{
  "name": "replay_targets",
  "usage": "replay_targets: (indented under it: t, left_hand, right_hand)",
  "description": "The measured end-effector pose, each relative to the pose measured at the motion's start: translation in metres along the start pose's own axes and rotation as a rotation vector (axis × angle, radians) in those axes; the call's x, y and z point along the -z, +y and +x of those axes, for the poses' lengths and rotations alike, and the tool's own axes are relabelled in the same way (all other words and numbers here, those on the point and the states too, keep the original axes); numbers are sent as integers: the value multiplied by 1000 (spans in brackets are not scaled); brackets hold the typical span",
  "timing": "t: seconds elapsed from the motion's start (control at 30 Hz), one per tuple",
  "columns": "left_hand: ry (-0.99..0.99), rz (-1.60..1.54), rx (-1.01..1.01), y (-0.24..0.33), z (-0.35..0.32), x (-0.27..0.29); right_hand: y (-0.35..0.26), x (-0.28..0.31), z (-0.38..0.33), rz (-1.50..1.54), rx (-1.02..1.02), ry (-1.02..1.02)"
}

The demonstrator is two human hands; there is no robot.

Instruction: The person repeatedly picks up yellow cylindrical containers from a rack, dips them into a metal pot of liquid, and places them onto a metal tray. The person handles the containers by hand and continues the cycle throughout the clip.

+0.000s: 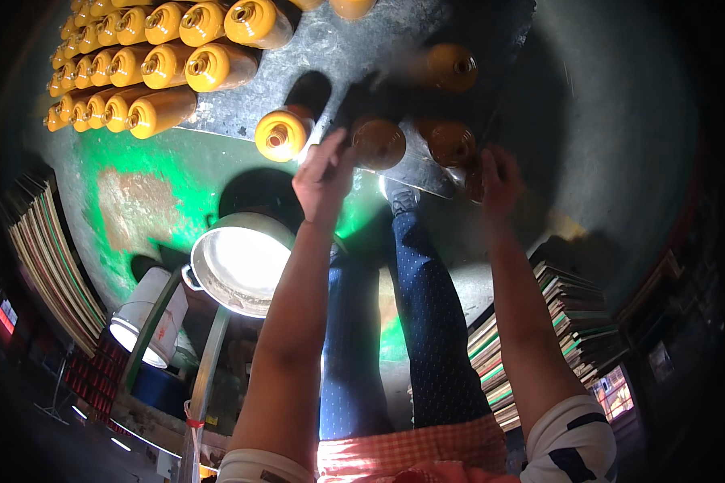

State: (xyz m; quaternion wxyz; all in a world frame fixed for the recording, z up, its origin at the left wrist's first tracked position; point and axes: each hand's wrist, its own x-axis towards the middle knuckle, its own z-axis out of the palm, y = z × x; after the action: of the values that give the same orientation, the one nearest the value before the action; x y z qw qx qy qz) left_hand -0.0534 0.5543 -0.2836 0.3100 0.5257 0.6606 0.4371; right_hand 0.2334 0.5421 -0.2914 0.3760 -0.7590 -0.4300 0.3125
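My left hand (325, 179) reaches over the near edge of the table, fingers stretched and apart, with nothing visibly held. It lies between a bright orange-yellow bottle (280, 137) on its left and a shaded bottle (379, 145) on its right; I cannot tell whether it touches either. In deep shadow, my right hand (501, 181) is bent around the side of a dark glass bottle (473, 182) at the table's near corner. That bottle is partly hidden. Just left of it stands another orange bottle (451, 143), with one more bottle (453, 67) farther back.
Rows of orange-yellow bottles (161, 113) fill the far left of the grey metal table (342, 56). A bright round metal pot (254, 221) and a white bucket (165, 302) are at the lower left. Stacked boards (52, 258) stand left; another stack (568, 310) stands right.
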Motion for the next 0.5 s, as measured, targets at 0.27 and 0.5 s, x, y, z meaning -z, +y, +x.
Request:
replay_targets:
  t: [0.27,0.5]
  left_hand:
    - [200,-309,570,-31,5,56]
    - [-200,37,407,-32,22,63]
  right_hand:
    - [-23,4,-6,-91,-223,-448]
    - [-12,-7,-22,42,-142,-380]
